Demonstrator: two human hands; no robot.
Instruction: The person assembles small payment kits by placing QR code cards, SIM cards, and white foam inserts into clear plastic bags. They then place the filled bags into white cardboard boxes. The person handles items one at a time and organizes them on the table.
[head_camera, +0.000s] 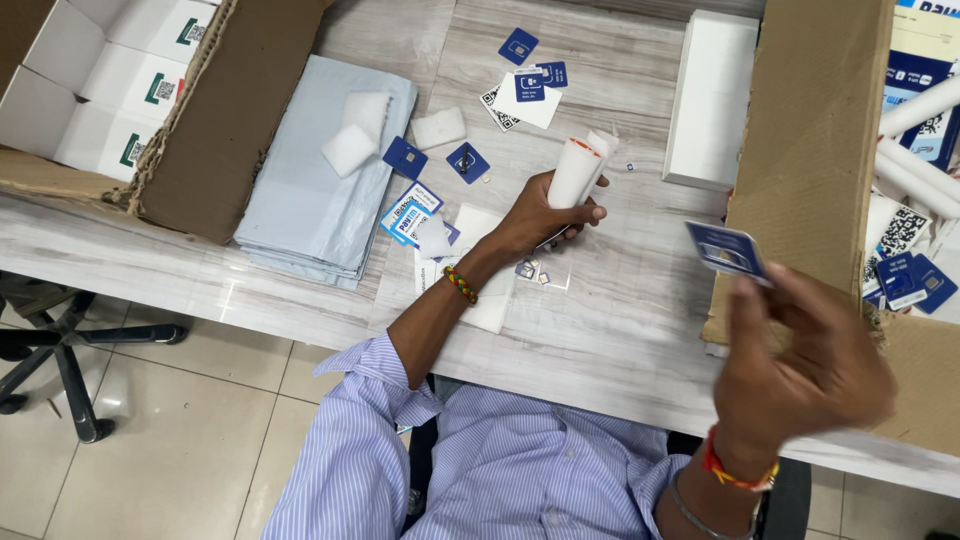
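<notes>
My left hand (545, 213) rests on the pale wooden table (620, 310) and grips a white paper roll (574, 172) with an orange core, held upright. My right hand (800, 360) is raised near the camera, blurred, and pinches a dark blue card (727, 250) by one edge, in front of the brown cardboard box (815, 130) on the right. Several small blue cards (467, 162) and white slips (528, 100) lie scattered on the table beyond my left hand.
A stack of grey mailer bags (300, 190) with white foam pieces (350, 150) lies left. An open carton (215, 120) of white boxes stands far left. A white flat box (712, 95) lies at the back. The right box holds rolls (920, 105) and cards. An office chair base (60, 340) is on the floor.
</notes>
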